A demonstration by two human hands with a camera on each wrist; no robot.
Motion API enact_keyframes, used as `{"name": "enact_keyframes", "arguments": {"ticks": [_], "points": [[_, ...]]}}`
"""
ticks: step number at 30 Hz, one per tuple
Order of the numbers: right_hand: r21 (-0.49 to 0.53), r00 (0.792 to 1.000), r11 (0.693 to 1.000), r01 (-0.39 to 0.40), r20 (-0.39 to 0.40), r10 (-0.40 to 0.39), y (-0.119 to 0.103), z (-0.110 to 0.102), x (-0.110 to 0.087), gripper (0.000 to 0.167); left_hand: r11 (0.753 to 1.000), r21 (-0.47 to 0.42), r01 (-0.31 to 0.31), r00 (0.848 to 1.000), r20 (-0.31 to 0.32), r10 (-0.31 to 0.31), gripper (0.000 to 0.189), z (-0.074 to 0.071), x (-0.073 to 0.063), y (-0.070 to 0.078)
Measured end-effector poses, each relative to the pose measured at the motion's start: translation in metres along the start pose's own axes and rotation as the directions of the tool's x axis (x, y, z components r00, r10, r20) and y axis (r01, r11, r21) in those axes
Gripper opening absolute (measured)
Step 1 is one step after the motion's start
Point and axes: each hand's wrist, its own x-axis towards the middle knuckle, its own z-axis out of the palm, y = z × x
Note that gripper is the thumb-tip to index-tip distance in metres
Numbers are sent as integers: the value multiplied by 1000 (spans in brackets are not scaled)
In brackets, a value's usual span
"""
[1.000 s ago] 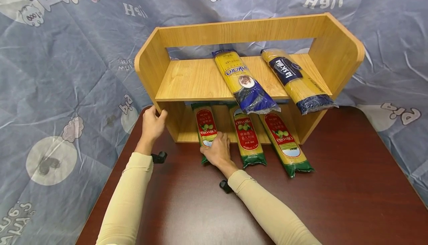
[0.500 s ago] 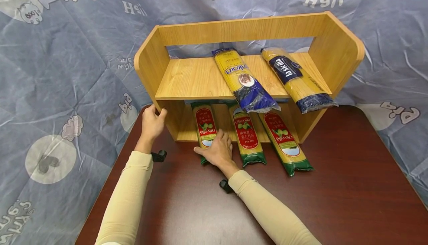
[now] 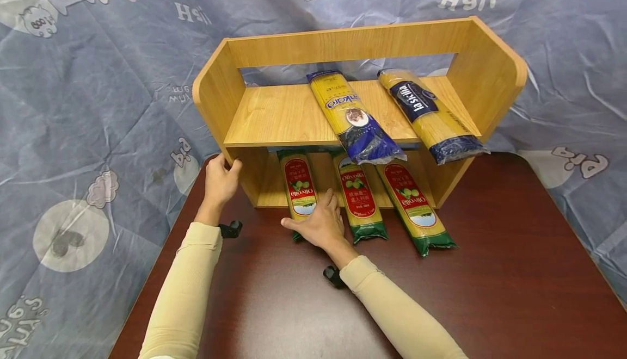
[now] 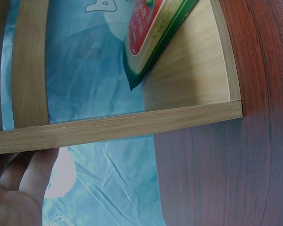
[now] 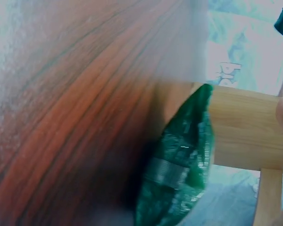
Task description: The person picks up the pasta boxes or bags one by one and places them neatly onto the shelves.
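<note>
My left hand (image 3: 220, 182) holds the front edge of the left side panel of a wooden shelf (image 3: 269, 114); in the left wrist view its fingers (image 4: 35, 176) lie against the panel's outside. With thumb spread wide, my right hand (image 3: 322, 222) is over the front end of the leftmost spaghetti pack (image 3: 297, 179), which has a red label and green ends. Whether the palm touches it cannot be seen. Close to the right fingers lies a middle spaghetti pack (image 3: 360, 198). The right wrist view shows a green pack end (image 5: 179, 174) sticking out over the table.
A third red-label pack (image 3: 416, 206) lies slanted on the lower level. On the upper board, a blue-and-yellow pasta pack (image 3: 350, 117) and a navy-label pasta pack (image 3: 431, 114) overhang the front edge. The shelf stands on a dark red table (image 3: 514, 272) before a patterned cloth (image 3: 122, 130).
My right thumb has spread away from the leftmost spaghetti pack, and the hand has opened and shifted slightly. The left hand stays at the shelf panel. The head view has moved a little.
</note>
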Motion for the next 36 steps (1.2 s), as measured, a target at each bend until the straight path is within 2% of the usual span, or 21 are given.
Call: {"name": "enact_keyframes", "arguments": {"ticks": [7,12,19,25,28,32,36], "points": [[40,999,999,35,40,-36,-5,-20,-11,149,1000,-2,12,1000,24,-12,23,-2,-1,2],[44,996,996,78,31,-80,-8,-35,-16,146,1000,16,27,999,38,-27,25,-5,-1,2],[64,994,992,106,31,-109,-8,-55,-21,147,1000,16,13,999,38,-14,27,-2,-2,7],[83,987,984,157,21,-159,-8,-72,-24,147,998,48,-26,1000,18,25,23,-1,-12,12],[94,984,981,171,28,-175,-8,-81,-27,145,998,38,-48,999,18,47,23,-1,-19,13],[96,981,978,188,39,-192,-6,-91,-30,140,998,23,-54,998,20,54,39,-5,-29,11],[83,978,976,200,43,-204,-3,-98,-34,136,998,64,-15,1000,13,15,52,-9,-40,10]]}}
